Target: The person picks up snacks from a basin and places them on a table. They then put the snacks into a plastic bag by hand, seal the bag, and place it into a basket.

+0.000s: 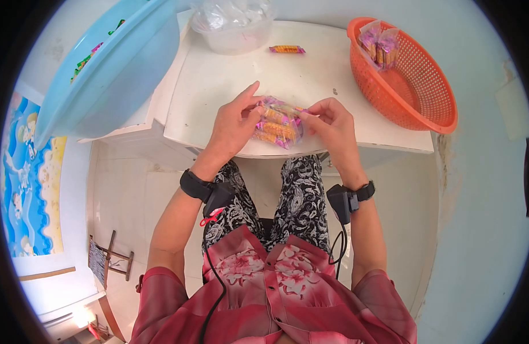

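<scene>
An orange basket (416, 94), a pale-blue basin (112, 69), a white table (230, 86), and black-and-white patterned trousers (299, 200).

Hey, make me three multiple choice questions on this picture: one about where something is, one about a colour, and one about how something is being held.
1. Where does the single snack bar lie? A on the white table near the clear tub; B on the lap; C on the floor.
2. What colour is the mesh basket? A blue; B orange; C green.
3. How is the packet of snacks held? A lying untouched; B by one hand only; C between the left hand and the right hand.
Answers: 1 A, it lies on the tabletop beside the tub. 2 B, its wall and rim are orange. 3 C, fingers of both hands grip it.
</scene>
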`<state>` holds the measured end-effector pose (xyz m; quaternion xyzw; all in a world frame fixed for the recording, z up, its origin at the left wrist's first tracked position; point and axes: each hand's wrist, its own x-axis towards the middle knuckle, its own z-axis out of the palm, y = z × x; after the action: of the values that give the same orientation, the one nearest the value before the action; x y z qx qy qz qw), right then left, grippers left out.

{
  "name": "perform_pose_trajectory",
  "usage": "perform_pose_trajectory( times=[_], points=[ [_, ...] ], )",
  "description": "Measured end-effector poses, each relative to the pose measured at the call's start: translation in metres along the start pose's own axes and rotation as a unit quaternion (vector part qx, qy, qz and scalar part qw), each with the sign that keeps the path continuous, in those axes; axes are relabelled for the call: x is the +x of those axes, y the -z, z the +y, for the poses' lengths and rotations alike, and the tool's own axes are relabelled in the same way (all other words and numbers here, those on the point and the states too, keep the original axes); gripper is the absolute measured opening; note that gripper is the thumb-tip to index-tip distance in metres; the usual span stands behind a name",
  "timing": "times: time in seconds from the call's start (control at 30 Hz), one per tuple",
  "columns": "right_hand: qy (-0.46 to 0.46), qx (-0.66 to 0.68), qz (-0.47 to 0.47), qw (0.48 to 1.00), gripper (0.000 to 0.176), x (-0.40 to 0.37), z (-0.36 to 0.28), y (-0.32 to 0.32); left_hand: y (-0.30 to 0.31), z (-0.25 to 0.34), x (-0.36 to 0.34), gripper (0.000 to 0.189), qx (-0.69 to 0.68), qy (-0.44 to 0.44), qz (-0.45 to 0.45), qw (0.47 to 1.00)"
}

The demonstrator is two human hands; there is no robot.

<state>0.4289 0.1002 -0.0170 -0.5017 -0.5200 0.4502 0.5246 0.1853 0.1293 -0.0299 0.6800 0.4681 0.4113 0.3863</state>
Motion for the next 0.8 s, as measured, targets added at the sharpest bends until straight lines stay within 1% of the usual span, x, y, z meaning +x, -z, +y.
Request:
perform_pose_trajectory(
  times=[0.07,0.1,0.17,0.27,0.37,0.47,0.57,0.67,0.77,0.8],
  points=[
    [0.015,-0.03,-0.021,0.999,0.018,0.001,0.003,0.003,0.001,0.003,-0.002,0.058,0.001,0.001,0.0,1.0],
    [0.055,-0.104,-0.003,0.993,0.018,-0.001,0.002,0.005,0.001,0.006,-0.002,0.058,-0.003,0.004,-0.001,1.0],
    [0.135,-0.247,0.028,0.959,0.018,-0.005,-0.002,0.007,0.003,0.008,-0.002,0.058,-0.001,0.007,-0.001,1.0],
    [0.26,-0.275,0.024,0.925,0.018,-0.009,-0.01,0.003,0.003,0.006,-0.001,0.059,0.015,0.002,-0.003,1.0],
    [0.147,-0.222,-0.023,0.964,0.017,-0.009,-0.017,0.003,0.001,0.002,0.0,0.059,0.019,-0.002,-0.002,1.0],
    [0.042,-0.122,-0.04,0.991,0.016,0.003,0.003,0.011,0.003,0.007,-0.001,0.059,0.021,-0.003,-0.005,1.0],
    [0.108,-0.126,-0.033,0.986,0.016,0.001,-0.001,0.001,0.0,0.002,-0.004,0.059,0.026,-0.014,-0.004,1.0],
    [0.159,-0.218,0.004,0.963,0.015,-0.001,-0.008,-0.01,0.0,0.004,0.001,0.058,0.024,-0.018,-0.006,1.0],
    [0.175,-0.257,0.024,0.95,0.013,-0.003,-0.013,-0.012,0.001,0.004,-0.001,0.057,0.019,-0.009,-0.007,1.0],
    [0.172,-0.244,0.003,0.955,0.012,-0.004,-0.012,-0.01,0.001,0.008,-0.002,0.057,0.016,-0.001,-0.008,1.0]
  ],
)
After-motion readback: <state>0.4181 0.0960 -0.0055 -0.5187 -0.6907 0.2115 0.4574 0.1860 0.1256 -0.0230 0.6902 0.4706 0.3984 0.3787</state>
